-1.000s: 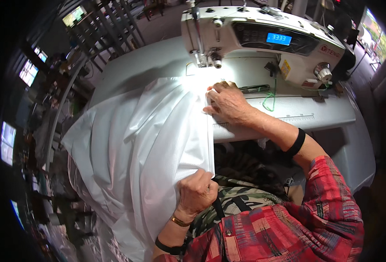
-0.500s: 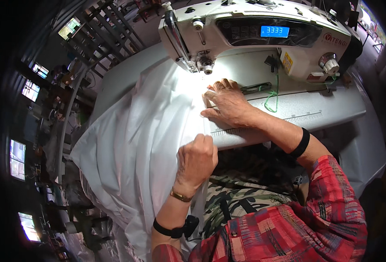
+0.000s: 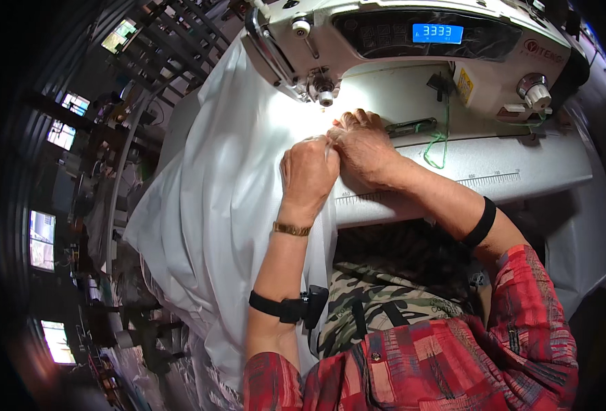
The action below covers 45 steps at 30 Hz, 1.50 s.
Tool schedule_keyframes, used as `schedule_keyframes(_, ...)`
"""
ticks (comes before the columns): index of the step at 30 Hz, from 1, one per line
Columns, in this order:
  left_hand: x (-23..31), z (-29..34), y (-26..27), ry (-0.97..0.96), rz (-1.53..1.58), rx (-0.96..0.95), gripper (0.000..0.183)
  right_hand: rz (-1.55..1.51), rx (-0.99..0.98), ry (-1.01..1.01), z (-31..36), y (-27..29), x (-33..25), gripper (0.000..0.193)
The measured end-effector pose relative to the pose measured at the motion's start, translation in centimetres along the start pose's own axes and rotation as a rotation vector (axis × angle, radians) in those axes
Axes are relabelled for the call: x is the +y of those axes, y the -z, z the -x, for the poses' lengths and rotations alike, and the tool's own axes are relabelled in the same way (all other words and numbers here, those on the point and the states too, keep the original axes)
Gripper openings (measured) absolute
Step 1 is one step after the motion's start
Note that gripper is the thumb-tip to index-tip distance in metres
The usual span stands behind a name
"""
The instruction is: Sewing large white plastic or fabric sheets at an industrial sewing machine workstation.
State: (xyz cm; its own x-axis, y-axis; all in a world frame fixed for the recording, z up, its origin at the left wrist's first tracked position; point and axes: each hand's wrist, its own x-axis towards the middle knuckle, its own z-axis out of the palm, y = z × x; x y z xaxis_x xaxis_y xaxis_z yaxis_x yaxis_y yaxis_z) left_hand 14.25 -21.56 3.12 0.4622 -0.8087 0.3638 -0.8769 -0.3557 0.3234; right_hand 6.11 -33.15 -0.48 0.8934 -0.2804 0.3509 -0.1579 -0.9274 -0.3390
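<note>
A large white cloth [image 3: 228,178] lies in long folds across the left of the sewing table and hangs down over its front. My left hand [image 3: 310,171] is closed on the cloth's right edge, its knuckles up. Touching it, my right hand [image 3: 366,146] has its fingers bent and closed on the same edge, just in front of the needle area. Above both hands stands the head of a white sewing machine [image 3: 296,58], its lamp lighting the cloth brightly. Glare hides the needle and presser foot.
Right of my right hand lie a pair of thread snips [image 3: 411,127] and a loop of green thread [image 3: 438,151]. A ruler scale [image 3: 481,183] runs along the front of the sewing table [image 3: 549,164]. Metal racks [image 3: 169,48] stand at the far left.
My left hand has moved up along the cloth's edge, away from me, and now meets my right hand. The cloth has shifted further past the machine head. The whole view has tilted slightly.
</note>
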Motion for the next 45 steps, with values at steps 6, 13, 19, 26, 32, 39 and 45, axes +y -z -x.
schedule_keyframes(6, 2.1, 15.1, 1.4, 0.047, 0.192, 0.078, 0.053, 0.104, -0.041, 0.021, -0.2, -0.1, -0.3, 0.030)
schedule_keyframes(13, -5.0, 30.4, 1.0, 0.234, -0.017, 0.130, 0.059, 0.142, 0.103, 0.094, 0.9, -0.3, -0.4, 0.034)
schedule_keyframes(19, -16.2, 24.5, 5.8, 0.215, -0.203, 0.283, 0.060, -0.193, 0.206, 0.220, 8.7, 0.4, -4.5, 0.036)
schedule_keyframes(26, -20.2, 19.3, 6.6, 0.237, -0.067, 0.249, 0.052, -0.693, -0.002, -0.371, 15.1, -5.4, -9.1, 0.039)
schedule_keyframes(32, -19.9, 19.4, 6.3, 0.217, -0.043, 0.287, 0.053, -0.791, -0.240, -0.873, 12.5, -13.3, -8.3, 0.068)
schedule_keyframes(39, -19.5, 19.3, 6.2, 0.250, -0.017, 0.308, 0.048, -0.412, 0.331, -0.591, 11.8, -19.2, -3.8, 0.069)
schedule_keyframes(45, -19.0, 19.1, 6.4, 0.260, -0.019, 0.301, 0.045, -0.295, 0.201, -0.518, 10.4, -18.9, -2.1, 0.062)
